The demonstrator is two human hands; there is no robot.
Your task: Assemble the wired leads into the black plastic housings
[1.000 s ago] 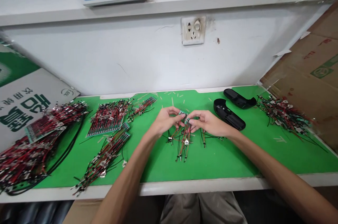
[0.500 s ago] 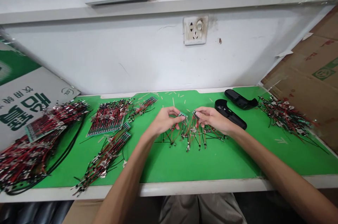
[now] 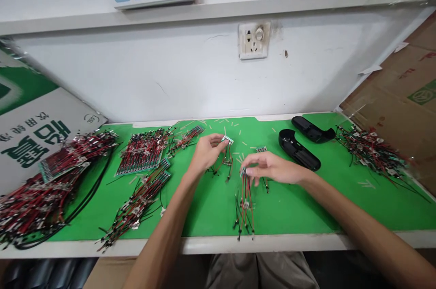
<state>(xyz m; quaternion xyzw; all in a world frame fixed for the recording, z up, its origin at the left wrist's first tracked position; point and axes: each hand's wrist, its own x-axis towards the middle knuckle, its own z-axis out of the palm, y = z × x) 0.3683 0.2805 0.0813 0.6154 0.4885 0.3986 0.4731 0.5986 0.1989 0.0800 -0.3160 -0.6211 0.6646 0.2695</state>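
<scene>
My left hand (image 3: 207, 153) pinches a small green circuit board (image 3: 227, 140) between thumb and fingers, and a few thin wires (image 3: 227, 161) hang from it. My right hand (image 3: 270, 167) reaches left, its fingertips holding a second small board (image 3: 243, 171). A bundle of red and black wires (image 3: 244, 205) trails from that board toward me, with metal terminals at its ends. Just above my right hand, a third small board (image 3: 261, 149) sits on the green mat (image 3: 289, 207), its wires partly hidden by the hand.
Large heaps of red-and-black wired boards (image 3: 143, 152) lie left of my hands, and another heap (image 3: 369, 152) lies at the right. Two black curved plastic pieces (image 3: 298, 148) rest at the back. Cut wire bits dot the mat. A printed sign and cardboard flank the bench.
My hands have moved apart, each with its own board. The wire bundle at my right hand has shifted toward me across the mat, and the left board has risen slightly.
</scene>
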